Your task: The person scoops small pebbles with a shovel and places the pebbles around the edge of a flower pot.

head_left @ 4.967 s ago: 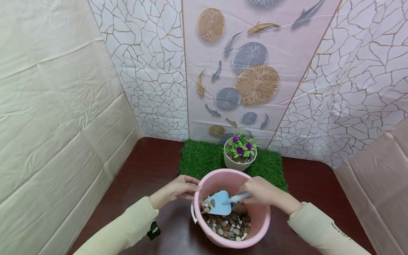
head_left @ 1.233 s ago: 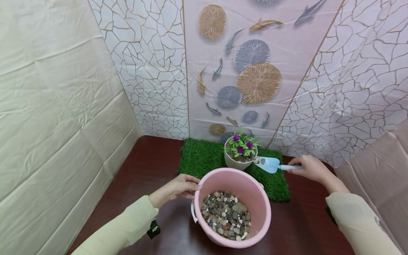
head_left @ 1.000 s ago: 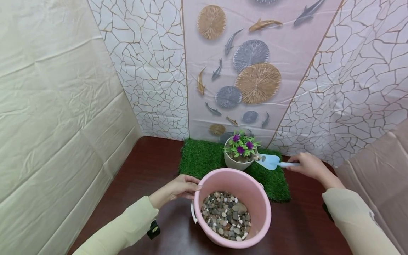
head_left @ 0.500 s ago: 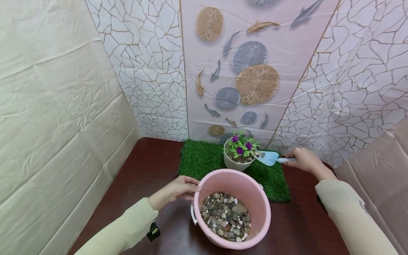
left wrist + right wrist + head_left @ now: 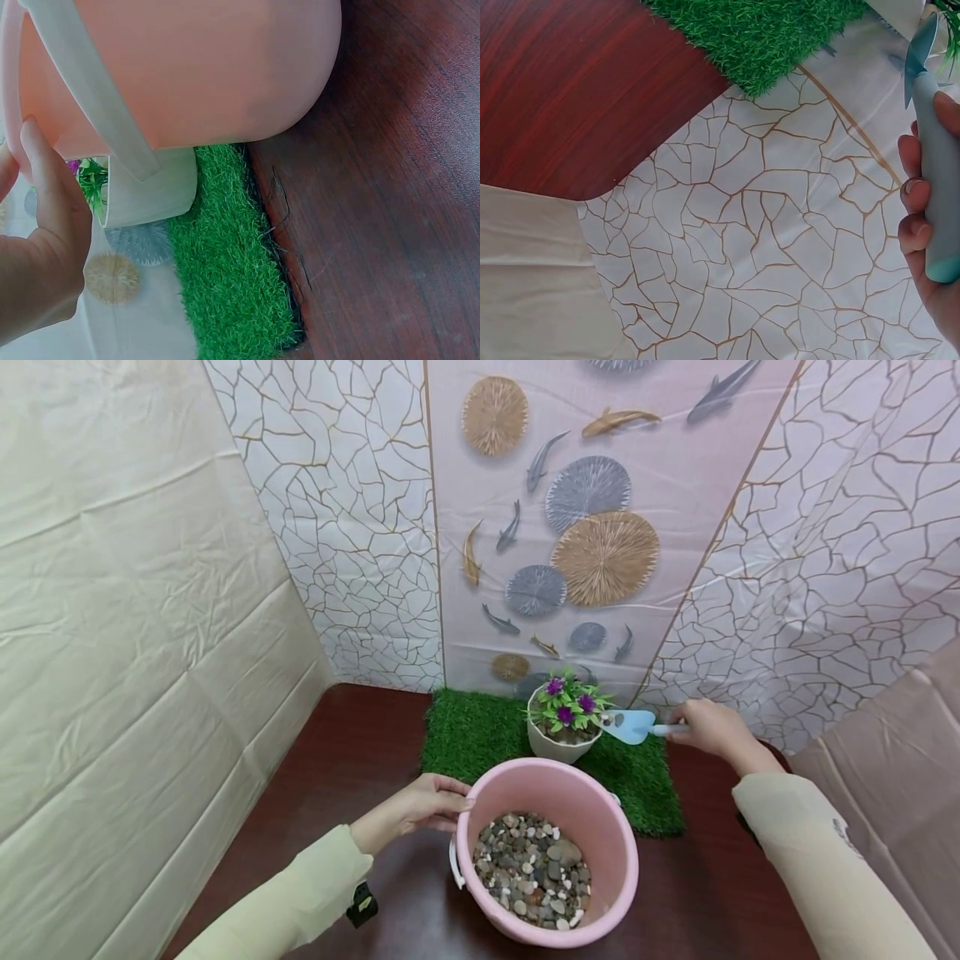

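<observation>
While the left hand point(image 5: 423, 803) pinches the bucket point(image 5: 555, 789), the right hand point(image 5: 708, 727) grips the trowel handle point(image 5: 663, 729) (blade point(image 5: 633, 727) by flowerpot point(image 5: 561, 748)).

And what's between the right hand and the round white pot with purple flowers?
The head view shows a broad light-blue trowel in the right hand, small stones at its tip, by the pot.

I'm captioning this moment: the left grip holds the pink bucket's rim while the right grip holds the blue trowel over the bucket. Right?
One slip: the blue trowel is at the white flowerpot, not over the pink bucket, as the head view shows. The left grip does hold the bucket's rim, and the right grip the trowel.
</observation>
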